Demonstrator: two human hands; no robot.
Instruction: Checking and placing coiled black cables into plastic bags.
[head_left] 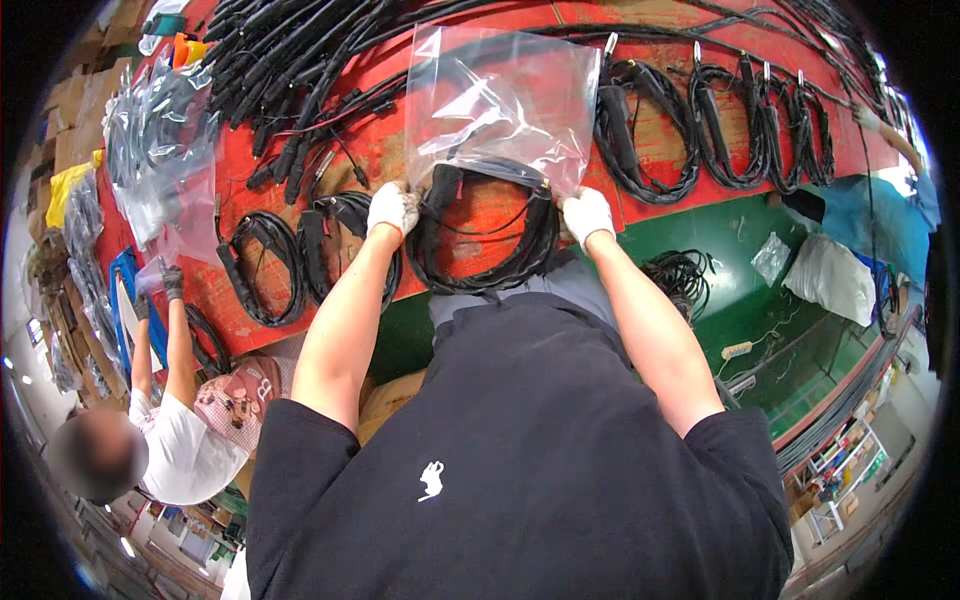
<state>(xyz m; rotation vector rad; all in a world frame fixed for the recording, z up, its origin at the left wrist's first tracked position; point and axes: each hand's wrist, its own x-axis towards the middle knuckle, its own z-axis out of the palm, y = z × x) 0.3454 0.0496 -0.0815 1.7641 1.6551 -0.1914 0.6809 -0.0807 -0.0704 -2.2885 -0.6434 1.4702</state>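
Note:
A coil of black cable [428,243] lies at the table's near edge in front of me, its far part beneath the mouth of a transparent plastic bag [500,95]. Whether that part is inside the bag or only under it, I cannot tell. White-gloved, my left hand [394,208] is closed at the bag's near left corner, right beside the coil. Opposite it, my right hand [588,214] pinches the near right corner, also in a white glove. Between the two hands the bag's edge is pulled wide, and its far end rests on the red tabletop.
More cable coils lie on the red table [640,215], to the left [265,270] and right [645,130]. A heap of black cables [290,70] fills the far left. At left a co-worker in dark gloves [172,282] handles a bag; another person's hand [868,118] shows far right.

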